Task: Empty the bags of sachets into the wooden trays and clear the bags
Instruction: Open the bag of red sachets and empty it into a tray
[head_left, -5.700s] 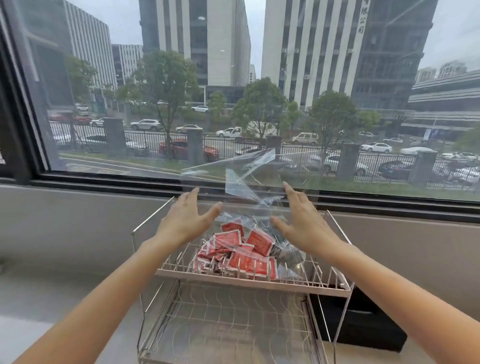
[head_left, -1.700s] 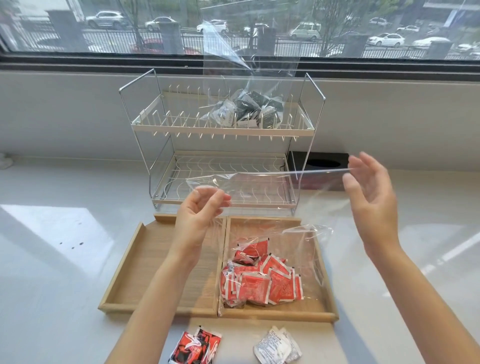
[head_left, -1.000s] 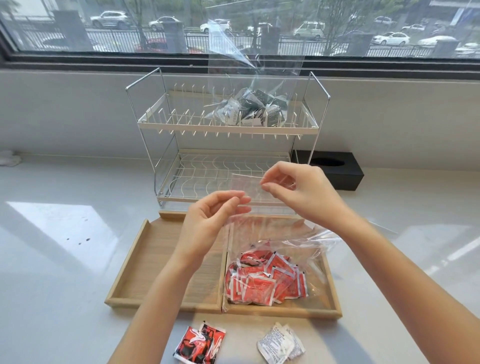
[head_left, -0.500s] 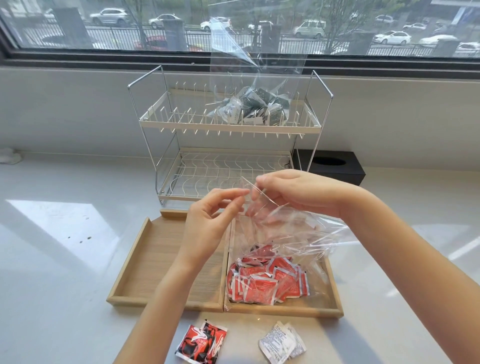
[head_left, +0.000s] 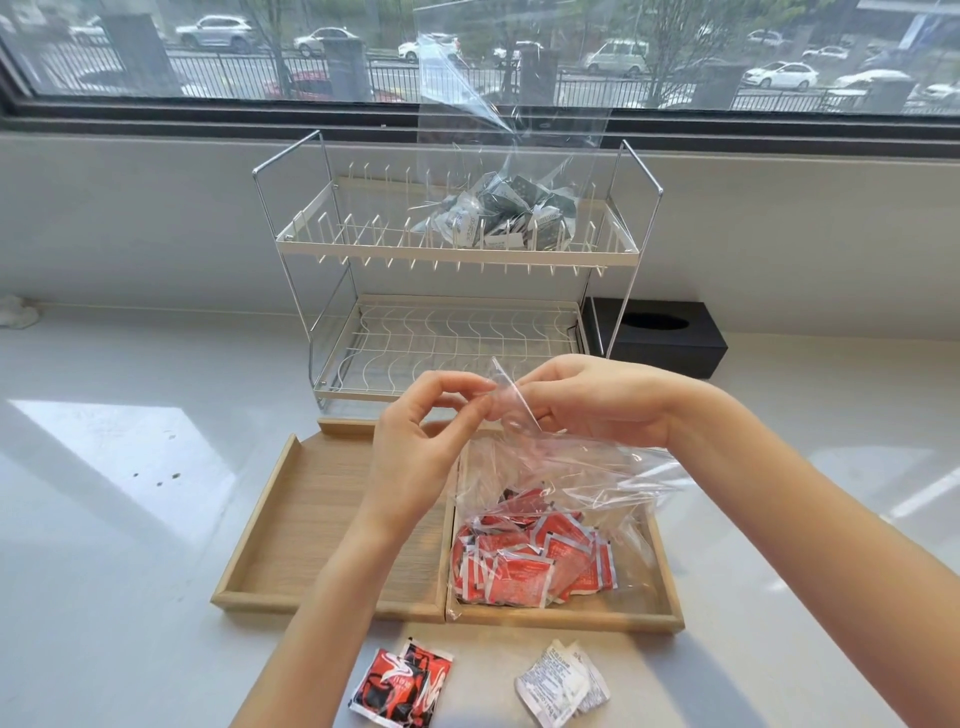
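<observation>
A clear plastic bag (head_left: 571, 467) of red sachets (head_left: 530, 564) rests in the right wooden tray (head_left: 665, 613). Both hands pinch the bag's top edge above the trays: my left hand (head_left: 421, 441) on the left, my right hand (head_left: 587, 400) on the right, fingertips nearly touching. The left wooden tray (head_left: 311, 519) holds nothing. A second clear bag (head_left: 509, 130) with grey-black sachets (head_left: 504, 213) stands on the top shelf of the wire rack (head_left: 452, 249).
The rack's lower shelf (head_left: 447, 343) is bare. A black tissue box (head_left: 660, 332) sits right of the rack. On the white counter in front of the trays lie red-black sachets (head_left: 400, 686) and white sachets (head_left: 561, 686). A window runs along the back.
The bag of red sachets went from the rack's top shelf down into the right tray. My hands, spread wide on its opening, came together and now pinch its top edge.
</observation>
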